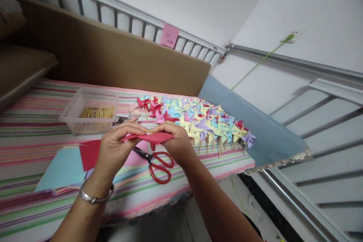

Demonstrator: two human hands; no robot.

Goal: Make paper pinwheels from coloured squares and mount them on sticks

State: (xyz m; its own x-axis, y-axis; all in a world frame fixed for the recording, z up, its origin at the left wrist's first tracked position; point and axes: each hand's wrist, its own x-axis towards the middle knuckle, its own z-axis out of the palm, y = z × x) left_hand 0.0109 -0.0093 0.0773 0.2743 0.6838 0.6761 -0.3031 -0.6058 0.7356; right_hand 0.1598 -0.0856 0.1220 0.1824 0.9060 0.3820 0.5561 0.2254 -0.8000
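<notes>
My left hand and my right hand meet over a striped cloth and together pinch a folded piece of red paper. A thin wooden stick pokes out between my fingertips above the paper. Both hands have their fingers closed on the paper. Red-handled scissors lie on the cloth just below my hands. A big pile of finished paper pinwheels in pastel colours lies to the right of my right hand.
A clear plastic box with wooden sticks stands at the left. Blue and red paper sheets lie under my left wrist. A brown cardboard sheet leans behind, with a pink note above. Metal bed rails stand at the right.
</notes>
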